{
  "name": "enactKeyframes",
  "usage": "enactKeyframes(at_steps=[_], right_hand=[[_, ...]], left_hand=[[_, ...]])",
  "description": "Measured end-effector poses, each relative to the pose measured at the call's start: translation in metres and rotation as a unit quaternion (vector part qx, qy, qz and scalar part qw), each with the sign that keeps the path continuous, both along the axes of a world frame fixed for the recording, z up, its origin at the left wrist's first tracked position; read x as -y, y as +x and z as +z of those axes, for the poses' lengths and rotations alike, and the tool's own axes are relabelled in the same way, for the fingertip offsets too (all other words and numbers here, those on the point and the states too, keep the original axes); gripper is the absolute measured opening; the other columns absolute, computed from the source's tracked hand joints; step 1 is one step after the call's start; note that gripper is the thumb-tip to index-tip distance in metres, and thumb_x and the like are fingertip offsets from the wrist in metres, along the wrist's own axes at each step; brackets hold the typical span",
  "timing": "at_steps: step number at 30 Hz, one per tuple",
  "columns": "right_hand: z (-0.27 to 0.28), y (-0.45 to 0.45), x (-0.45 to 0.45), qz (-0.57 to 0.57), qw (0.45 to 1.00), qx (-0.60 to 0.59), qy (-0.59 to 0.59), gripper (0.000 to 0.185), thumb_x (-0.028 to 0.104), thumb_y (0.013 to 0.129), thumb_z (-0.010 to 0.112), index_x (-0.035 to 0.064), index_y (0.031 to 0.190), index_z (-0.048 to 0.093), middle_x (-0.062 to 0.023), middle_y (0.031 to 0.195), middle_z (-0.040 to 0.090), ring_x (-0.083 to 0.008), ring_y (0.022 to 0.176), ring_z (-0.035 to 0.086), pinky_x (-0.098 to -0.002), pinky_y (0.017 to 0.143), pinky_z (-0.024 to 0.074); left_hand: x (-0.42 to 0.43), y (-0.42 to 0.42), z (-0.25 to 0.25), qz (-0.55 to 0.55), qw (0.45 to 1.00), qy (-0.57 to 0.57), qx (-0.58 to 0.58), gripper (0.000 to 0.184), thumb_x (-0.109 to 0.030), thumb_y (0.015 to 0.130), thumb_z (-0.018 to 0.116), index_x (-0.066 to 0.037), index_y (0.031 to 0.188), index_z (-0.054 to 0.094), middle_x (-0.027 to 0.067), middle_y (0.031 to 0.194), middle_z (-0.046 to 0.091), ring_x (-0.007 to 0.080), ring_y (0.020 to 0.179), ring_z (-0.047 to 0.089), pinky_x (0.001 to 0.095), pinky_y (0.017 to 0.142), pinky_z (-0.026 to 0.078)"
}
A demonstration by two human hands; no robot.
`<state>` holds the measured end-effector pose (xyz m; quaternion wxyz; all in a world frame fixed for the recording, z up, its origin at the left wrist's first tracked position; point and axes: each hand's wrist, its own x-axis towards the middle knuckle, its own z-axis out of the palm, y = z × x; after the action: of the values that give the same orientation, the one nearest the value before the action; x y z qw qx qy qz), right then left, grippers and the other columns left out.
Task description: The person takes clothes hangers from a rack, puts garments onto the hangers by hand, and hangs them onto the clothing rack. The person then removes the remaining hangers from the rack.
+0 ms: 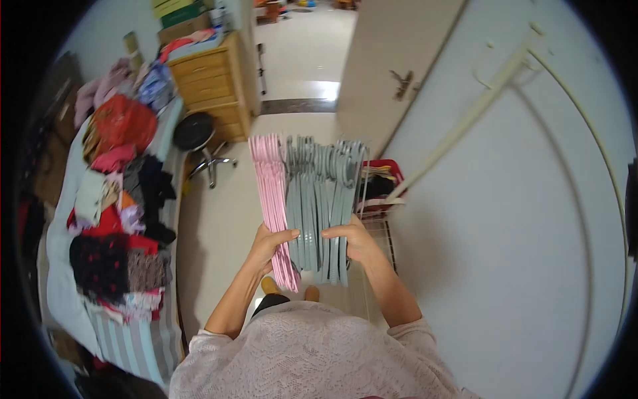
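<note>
Between my two hands is a thick bundle of clothes hangers, held upright in front of my body with the hooks pointing away from me. Pink hangers (270, 199) make up the left side of the bundle, and grey-green hangers (316, 213) fill the middle and right. My left hand (268, 245) is closed around the pink ones, its thumb lying across toward the grey-green ones. On the other side my right hand (353, 237) grips the grey-green hangers, thumb over their front. The fingers behind the bundle are mostly hidden.
Along the left runs a bed (133, 342) heaped with clothes (100, 266) and a red bag (125, 125). A black stool (194, 132) stands by a wooden drawer cabinet (206, 80). Ahead, a door (392, 53) stands open. A red basket (397, 174) sits on a wire rack (382, 226) at right.
</note>
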<state>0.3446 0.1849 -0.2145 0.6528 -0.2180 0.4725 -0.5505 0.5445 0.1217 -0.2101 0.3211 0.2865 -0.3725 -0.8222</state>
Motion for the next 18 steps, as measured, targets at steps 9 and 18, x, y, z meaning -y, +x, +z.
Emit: enactKeyframes(at_steps=[9,18], right_hand=[[-0.01,0.128,0.051,0.256,0.966,-0.014,0.034,0.05,-0.011,0.067,0.064,-0.0039,0.115,0.051,-0.0132,0.102,0.062,-0.0213,0.09,0.062,-0.0345,0.081,0.0496],[0.019,0.359,0.083,0.45,0.893,0.003,0.01,0.054,-0.012,0.067,0.062,-0.0051,0.118,0.048,-0.0131,0.103,0.061,-0.0219,0.092,0.062,-0.0347,0.081,0.0507]], left_hand=[[-0.052,0.139,-0.027,0.248,0.968,0.036,-0.006,0.044,0.001,0.074,0.069,0.002,0.115,0.053,0.0078,0.098,0.062,0.0145,0.086,0.061,0.0293,0.079,0.049],[-0.1,0.33,-0.012,0.443,0.894,0.054,-0.034,0.038,-0.001,0.075,0.068,0.002,0.111,0.055,0.0083,0.097,0.063,0.0148,0.086,0.062,0.0295,0.078,0.051]])
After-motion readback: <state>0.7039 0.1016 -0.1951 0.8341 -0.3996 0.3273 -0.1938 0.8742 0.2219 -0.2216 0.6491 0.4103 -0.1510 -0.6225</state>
